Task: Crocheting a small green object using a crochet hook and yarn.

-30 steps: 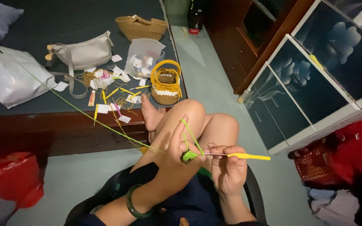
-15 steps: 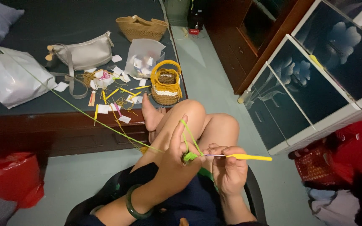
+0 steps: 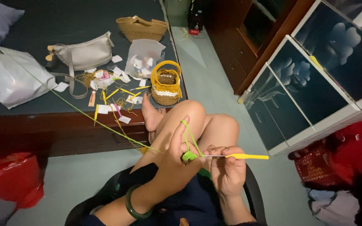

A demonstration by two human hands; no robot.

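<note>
My left hand (image 3: pixel 174 165) pinches a small green crochet piece (image 3: pixel 188 156), and green yarn (image 3: pixel 84 113) loops over its raised forefinger. That yarn runs off to the upper left, toward the white plastic bag (image 3: pixel 9 77) on the bed. My right hand (image 3: pixel 227 169) grips a yellow-handled crochet hook (image 3: pixel 248 156); its metal tip sits in the green piece. Both hands hover above my bent knees (image 3: pixel 197 121). A dark green bangle (image 3: pixel 133 205) circles my left wrist.
On the dark bed (image 3: pixel 42 25) lie a small yellow-and-tan crochet basket (image 3: pixel 166 83), a grey handbag (image 3: pixel 82 54), a woven tan bag (image 3: pixel 142 27), paper scraps and spare hooks. A glass-front cabinet (image 3: pixel 315 79) stands right, red bags (image 3: pixel 9 180) at both lower corners.
The hands have barely shifted; the hook and the green piece stay in the same place above my knees.
</note>
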